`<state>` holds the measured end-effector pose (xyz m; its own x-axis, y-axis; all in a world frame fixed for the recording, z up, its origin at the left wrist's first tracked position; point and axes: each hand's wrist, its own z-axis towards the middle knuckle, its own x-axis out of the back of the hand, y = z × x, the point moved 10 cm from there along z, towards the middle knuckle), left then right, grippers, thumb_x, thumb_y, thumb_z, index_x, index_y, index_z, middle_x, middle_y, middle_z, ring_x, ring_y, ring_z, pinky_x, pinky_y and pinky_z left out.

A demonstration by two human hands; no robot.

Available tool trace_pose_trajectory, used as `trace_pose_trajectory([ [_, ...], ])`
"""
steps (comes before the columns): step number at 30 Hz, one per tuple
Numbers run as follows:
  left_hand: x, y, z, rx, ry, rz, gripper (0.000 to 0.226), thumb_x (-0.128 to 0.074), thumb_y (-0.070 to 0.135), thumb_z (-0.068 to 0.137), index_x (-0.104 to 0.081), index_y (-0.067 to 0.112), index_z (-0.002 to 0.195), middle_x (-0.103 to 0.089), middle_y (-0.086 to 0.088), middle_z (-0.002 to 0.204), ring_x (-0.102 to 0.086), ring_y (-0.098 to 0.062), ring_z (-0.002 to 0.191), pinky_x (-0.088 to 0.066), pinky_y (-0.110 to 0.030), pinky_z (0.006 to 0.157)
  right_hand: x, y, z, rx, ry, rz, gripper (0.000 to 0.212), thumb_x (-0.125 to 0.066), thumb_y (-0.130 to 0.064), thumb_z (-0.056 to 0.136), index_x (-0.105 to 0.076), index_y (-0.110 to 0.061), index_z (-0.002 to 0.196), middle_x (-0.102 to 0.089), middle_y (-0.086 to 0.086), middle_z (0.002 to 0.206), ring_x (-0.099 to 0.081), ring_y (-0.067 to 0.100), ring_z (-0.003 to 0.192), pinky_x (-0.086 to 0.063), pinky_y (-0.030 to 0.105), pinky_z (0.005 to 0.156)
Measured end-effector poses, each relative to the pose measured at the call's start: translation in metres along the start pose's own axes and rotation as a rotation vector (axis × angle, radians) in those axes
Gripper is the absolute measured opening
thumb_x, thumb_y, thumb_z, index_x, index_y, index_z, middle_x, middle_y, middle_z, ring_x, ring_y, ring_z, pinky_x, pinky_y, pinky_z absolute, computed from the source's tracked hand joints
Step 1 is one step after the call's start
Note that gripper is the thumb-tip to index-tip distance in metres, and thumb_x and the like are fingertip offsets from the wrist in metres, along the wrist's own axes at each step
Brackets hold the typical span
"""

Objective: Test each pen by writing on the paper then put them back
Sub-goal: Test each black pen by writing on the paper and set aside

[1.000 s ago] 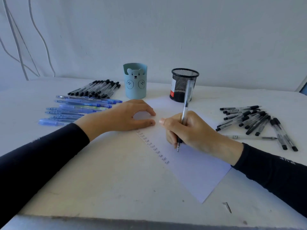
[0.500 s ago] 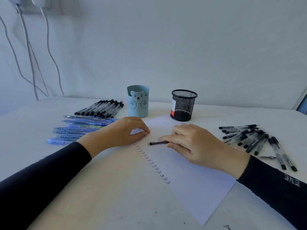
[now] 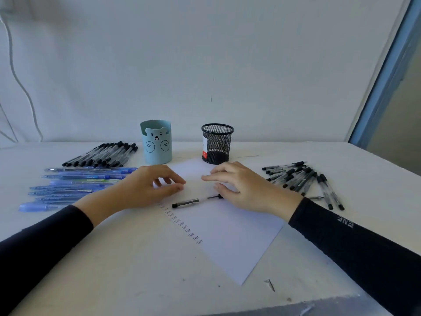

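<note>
A pen (image 3: 185, 203) lies flat across the far half of the paper (image 3: 227, 236), dark grip toward the sheet's left edge and its other end by the right hand's thumb; whether thumb and pen touch cannot be told. The right hand (image 3: 241, 185) sits over the paper's far right part, fingers relaxed and spread, grasping nothing. The left hand (image 3: 148, 188) rests on the paper's far left edge, fingers loosely curled, fingertips on the sheet, holding nothing.

A column of handwritten words (image 3: 182, 224) runs down the paper's left edge. Beyond the far edge stand a blue bear cup (image 3: 157, 144) and a black mesh cup (image 3: 217, 143), the latter nearly at the sheet's corner. Left of the paper lie blue pens (image 3: 77, 185), with a row of black pens (image 3: 102, 155) beyond them. Right of the paper is a loose pile of black-capped pens (image 3: 303, 179). A small nail (image 3: 270, 285) lies near the paper's nearest corner.
</note>
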<state>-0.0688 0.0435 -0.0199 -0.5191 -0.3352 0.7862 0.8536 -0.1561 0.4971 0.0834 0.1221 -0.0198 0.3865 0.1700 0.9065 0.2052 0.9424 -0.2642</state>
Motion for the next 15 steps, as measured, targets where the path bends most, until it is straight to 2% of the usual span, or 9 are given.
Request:
trace_pose_trajectory([
  [2,-0.007,0.010,-0.001,0.023,-0.035,-0.083,0.056,-0.055,0.085,0.063,-0.072,0.043,0.097,-0.068,0.026,0.092,-0.060,-0.002,0.086,-0.049,-0.015,0.070,0.009,0.013,-0.011,-0.038,0.009,-0.062,0.044,-0.045,-0.004,0.094,-0.063,-0.026,0.128,-0.055,-0.003,0.125,-0.040,0.009,0.108,-0.034,0.025,0.098],
  [5,-0.018,0.024,-0.003,0.000,-0.118,-0.124,0.057,-0.062,0.081,0.059,-0.073,0.040,0.097,-0.069,0.019,0.090,-0.059,-0.003,0.080,-0.045,-0.011,0.067,0.029,0.034,-0.036,-0.131,0.038,-0.132,0.044,-0.042,-0.004,0.094,-0.066,-0.028,0.123,-0.056,-0.008,0.126,-0.040,0.005,0.106,-0.031,0.025,0.096],
  [7,-0.024,0.032,-0.005,-0.023,-0.160,-0.080,0.046,-0.068,0.070,0.062,-0.074,0.040,0.096,-0.067,0.018,0.091,-0.057,-0.005,0.081,-0.043,-0.011,0.068,0.048,0.054,-0.059,-0.216,0.088,-0.132,0.036,-0.044,-0.014,0.098,-0.066,-0.031,0.122,-0.056,-0.013,0.125,-0.042,0.003,0.111,-0.031,0.028,0.102],
  [10,-0.029,0.039,-0.005,-0.074,-0.178,-0.034,0.041,-0.071,0.069,0.065,-0.074,0.043,0.096,-0.065,0.019,0.090,-0.057,-0.008,0.081,-0.043,-0.012,0.067,0.073,0.091,-0.099,-0.390,0.165,-0.227,0.031,-0.045,-0.037,0.100,-0.059,-0.039,0.128,-0.051,-0.013,0.134,-0.038,0.011,0.131,-0.027,0.036,0.112],
  [13,-0.026,0.038,-0.001,-0.097,-0.112,-0.040,0.023,-0.071,0.053,0.072,-0.075,0.041,0.091,-0.066,0.017,0.086,-0.058,-0.009,0.073,-0.043,-0.012,0.064,0.073,0.135,-0.137,-0.729,0.064,-0.277,0.050,-0.032,-0.068,0.092,-0.035,-0.056,0.140,-0.025,-0.006,0.158,-0.014,0.025,0.147,-0.011,0.050,0.118],
  [15,-0.024,0.033,0.001,-0.081,-0.093,-0.029,0.014,-0.074,0.043,0.076,-0.075,0.041,0.090,-0.066,0.017,0.086,-0.058,-0.010,0.073,-0.043,-0.012,0.064,0.060,0.145,-0.147,-0.845,-0.034,-0.210,0.065,-0.022,-0.084,0.082,-0.018,-0.063,0.143,-0.004,-0.008,0.164,-0.002,0.031,0.149,-0.001,0.057,0.118],
])
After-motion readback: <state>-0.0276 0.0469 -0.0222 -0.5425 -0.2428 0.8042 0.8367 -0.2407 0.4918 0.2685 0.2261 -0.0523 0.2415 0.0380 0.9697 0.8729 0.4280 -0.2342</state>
